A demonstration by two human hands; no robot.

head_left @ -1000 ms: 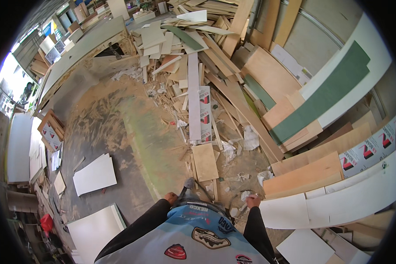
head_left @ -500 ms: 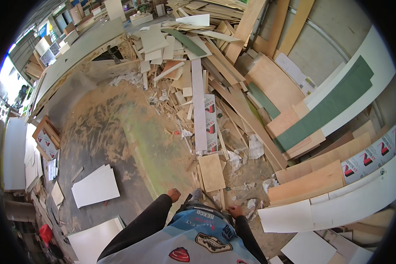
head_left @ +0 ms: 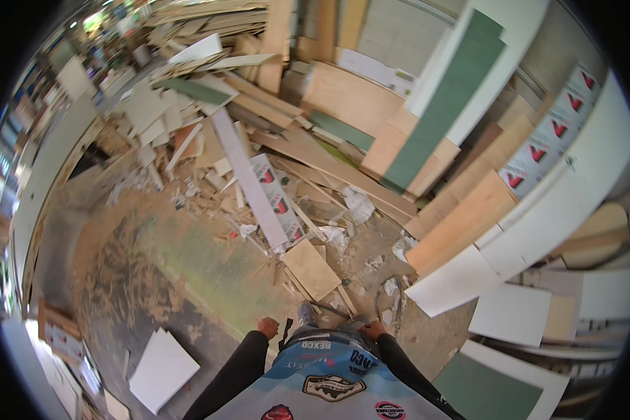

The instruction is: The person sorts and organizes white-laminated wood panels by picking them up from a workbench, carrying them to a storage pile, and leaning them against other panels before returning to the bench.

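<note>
While the arms hang down at the sides of the body, the left hand (head_left: pixel 267 327) is above the floor (head_left: pixel 210 280), just left of the waist and near a black strap (head_left: pixel 285 332). Its fingers look curled, but it shows too small to tell whether it is fully closed or holds anything. The right hand (head_left: pixel 373 329) hangs by the right side of the waist, near the hem of the blue and grey shirt (head_left: pixel 287 392); whether it is open or closed I cannot tell. Black sleeves (head_left: pixel 232 371) cover the 2 forearms.

A tan wooden board (head_left: pixel 311 269) lies on the floor just ahead of the feet, apart from the 2 hands, and 1 grey shoe (head_left: pixel 306 312) shows near its lower edge. Beyond it, a long pale plank (head_left: pixel 248 175) and a printed grey board (head_left: pixel 276 196) lie side by side, leading up to a heap of wood scraps (head_left: pixel 182 133). Crumpled white scraps (head_left: pixel 359 204) lie to their right.

Farther right are a long green strip (head_left: pixel 444 98), an orange-brown board (head_left: pixel 462 224) and a long white panel (head_left: pixel 532 231). At the lower left, white sheets (head_left: pixel 162 371) overlap on the floor, well apart from the left hand.
</note>
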